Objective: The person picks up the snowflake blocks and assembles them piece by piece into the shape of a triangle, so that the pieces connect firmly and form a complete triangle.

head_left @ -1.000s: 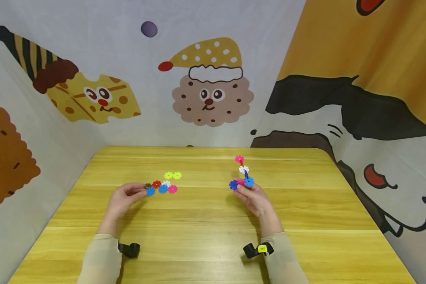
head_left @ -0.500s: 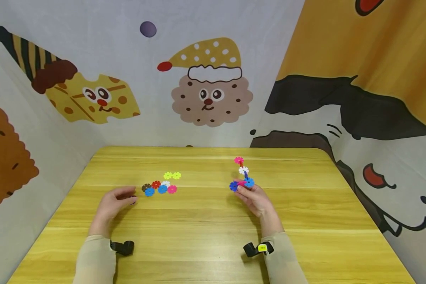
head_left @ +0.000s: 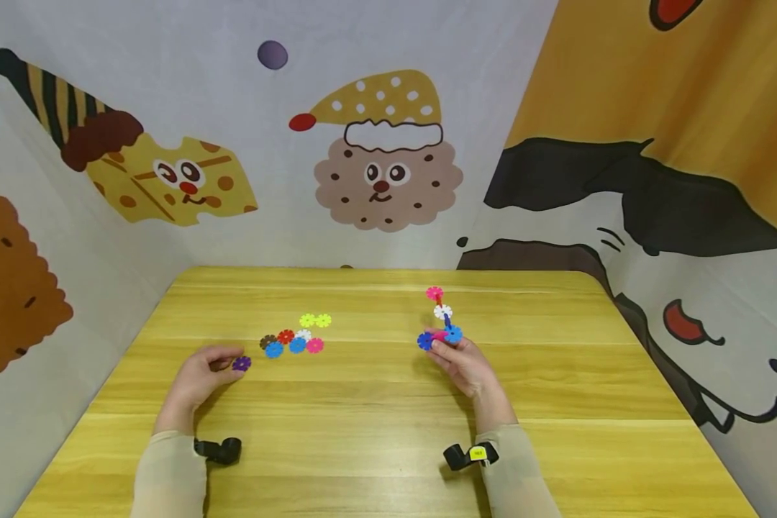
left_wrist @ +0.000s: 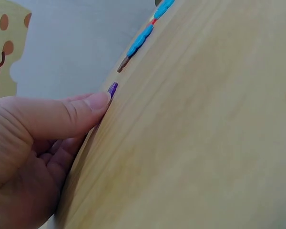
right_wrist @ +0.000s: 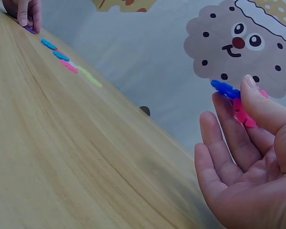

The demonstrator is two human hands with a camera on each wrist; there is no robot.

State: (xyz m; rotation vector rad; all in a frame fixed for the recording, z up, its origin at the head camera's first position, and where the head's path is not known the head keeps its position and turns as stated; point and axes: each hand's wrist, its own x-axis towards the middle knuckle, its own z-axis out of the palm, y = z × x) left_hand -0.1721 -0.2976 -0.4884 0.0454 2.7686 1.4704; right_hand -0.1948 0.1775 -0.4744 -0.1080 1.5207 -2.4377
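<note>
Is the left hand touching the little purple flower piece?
Touching. In the left wrist view the thumb tip of the left hand lies on the purple piece; the head view shows it at the fingertips.

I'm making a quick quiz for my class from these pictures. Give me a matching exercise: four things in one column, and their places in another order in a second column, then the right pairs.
Things:
1. purple disc
2. yellow-green discs
3. stack of joined discs
4. black wrist strap with yellow tag

Places:
A. on the right wrist
B. held upright by the right hand
C. at the fingertips of the left hand, on the table
D. lying flat, just behind the loose row of discs

Pairs: 1-C, 2-D, 3-B, 4-A
</note>
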